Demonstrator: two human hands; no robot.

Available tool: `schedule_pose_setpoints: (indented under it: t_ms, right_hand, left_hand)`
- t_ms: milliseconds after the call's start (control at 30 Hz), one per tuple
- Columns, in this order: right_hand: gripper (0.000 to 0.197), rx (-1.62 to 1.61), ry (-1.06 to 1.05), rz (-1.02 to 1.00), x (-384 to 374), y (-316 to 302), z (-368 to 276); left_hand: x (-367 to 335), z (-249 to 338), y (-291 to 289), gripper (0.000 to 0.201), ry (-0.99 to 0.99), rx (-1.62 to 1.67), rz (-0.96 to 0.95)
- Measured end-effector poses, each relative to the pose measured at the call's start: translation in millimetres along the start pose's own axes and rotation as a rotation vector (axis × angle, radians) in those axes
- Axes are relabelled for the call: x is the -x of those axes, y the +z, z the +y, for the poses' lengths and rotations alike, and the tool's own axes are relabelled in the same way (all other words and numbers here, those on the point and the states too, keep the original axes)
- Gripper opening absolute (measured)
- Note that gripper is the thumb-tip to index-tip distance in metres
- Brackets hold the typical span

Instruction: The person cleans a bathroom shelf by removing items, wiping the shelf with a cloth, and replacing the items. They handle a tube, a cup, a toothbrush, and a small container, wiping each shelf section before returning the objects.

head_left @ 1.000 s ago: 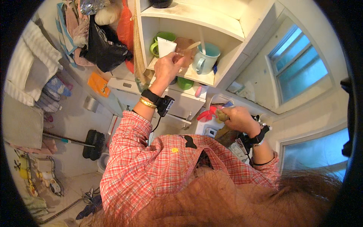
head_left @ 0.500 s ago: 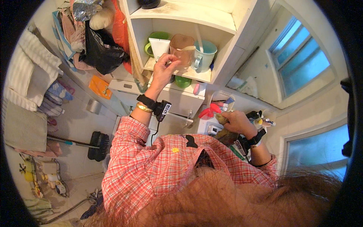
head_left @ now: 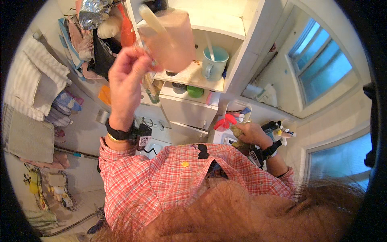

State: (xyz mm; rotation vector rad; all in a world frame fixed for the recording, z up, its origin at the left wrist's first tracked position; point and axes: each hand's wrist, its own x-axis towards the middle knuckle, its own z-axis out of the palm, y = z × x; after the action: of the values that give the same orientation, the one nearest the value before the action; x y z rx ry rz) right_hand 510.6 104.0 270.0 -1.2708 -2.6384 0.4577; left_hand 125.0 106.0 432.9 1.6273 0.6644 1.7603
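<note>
My left hand (head_left: 129, 78) is raised in front of the shelf, its fingers closed on the edge of a translucent pinkish-brown cup (head_left: 177, 46). A pale stick-like thing (head_left: 152, 18) shows at the cup, blurred by motion. Behind it on the shelf stands a light blue mug (head_left: 215, 62) with a white handle sticking out. Down at the right, my right hand (head_left: 253, 134) is closed round a crumpled yellowish-brown cloth (head_left: 242, 144). A bright red object (head_left: 225, 122) lies just left of these fingers; its kind is unclear.
The white shelf unit (head_left: 229, 80) rises ahead, above a drawer cabinet (head_left: 187, 107) bearing a green round container (head_left: 195, 91). A mirror (head_left: 310, 68) stands at the right. Bags (head_left: 102, 54) and towels (head_left: 38, 80) hang on the left; small bottles (head_left: 278, 129) stand beside my right hand.
My left hand has lifted the pinkish-brown cup off the shelf and brought it up and leftward. The green mug and white tube are out of sight. My right hand has hardly moved.
</note>
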Motion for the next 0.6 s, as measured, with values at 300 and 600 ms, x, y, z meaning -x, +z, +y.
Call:
schedule_pose_setpoints:
  t_ms: [300, 600]
  right_hand:
    - [0.022, -0.021, 0.031, 0.003, 20.7, 1.6, 4.5]
    - [0.021, -0.112, 0.224, -0.042, 39.8, 2.7, -10.4]
  left_hand:
    - [-114.4, -13.5, 24.5, 0.015, 0.049, 0.068, 0.099]
    - [-171.5, -62.6, 31.3, 0.010, -0.022, -0.041, 0.082]
